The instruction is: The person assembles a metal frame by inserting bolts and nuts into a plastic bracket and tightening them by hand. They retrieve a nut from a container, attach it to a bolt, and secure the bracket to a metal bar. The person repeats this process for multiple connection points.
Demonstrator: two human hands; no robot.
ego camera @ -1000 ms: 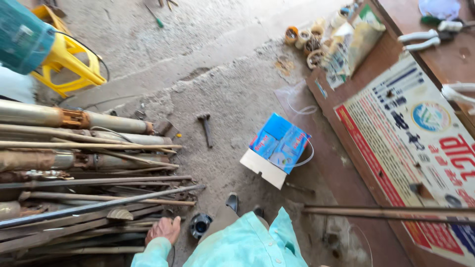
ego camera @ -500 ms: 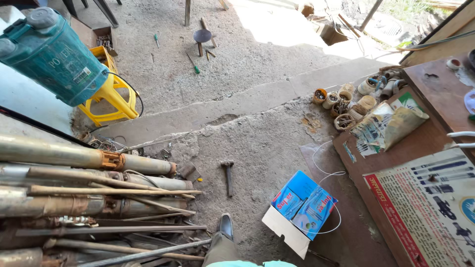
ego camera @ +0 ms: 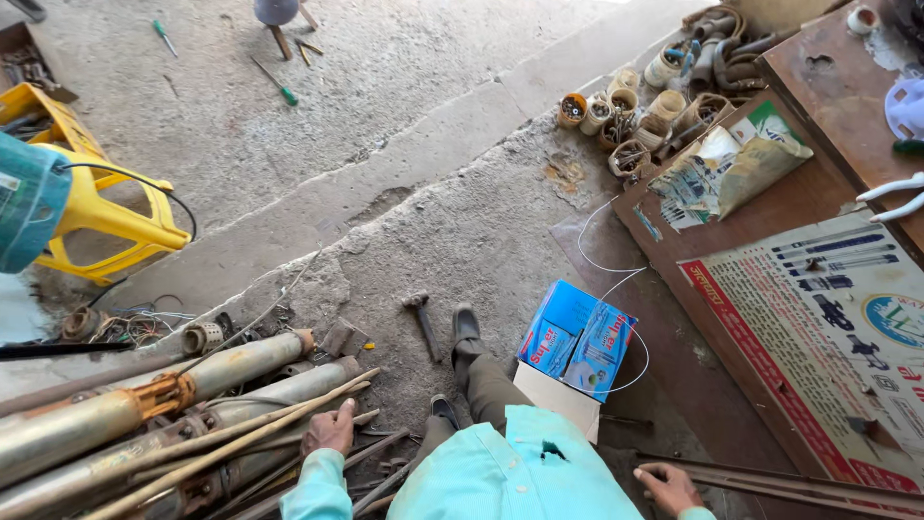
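My left hand (ego camera: pixel 331 429) rests on a pile of long rods and pipes (ego camera: pixel 164 424) at the lower left, its fingers curled over a thin pale rod (ego camera: pixel 241 441). At the bottom right, my right hand (ego camera: pixel 668 486) grips the near end of a long rusty metal bar (ego camera: pixel 799 481) lying on the floor. Between the hands are my turquoise shirt (ego camera: pixel 510 472) and my legs, with a dark shoe (ego camera: pixel 466 324) pointing away. A hammer (ego camera: pixel 423 323) lies on the concrete just left of that shoe.
A blue and white carton (ego camera: pixel 575 347) with a loop of white wire stands right of my leg. A printed poster board (ego camera: pixel 828 327) and a brown table (ego camera: pixel 837 87) fill the right. Several winding coils (ego camera: pixel 635 106) sit at the back, and a yellow stool (ego camera: pixel 87 193) is on the left.
The view has tilted back down and shifted. My body, legs and both hands are in sight again, the left on the rod pile and the right on the metal bar.
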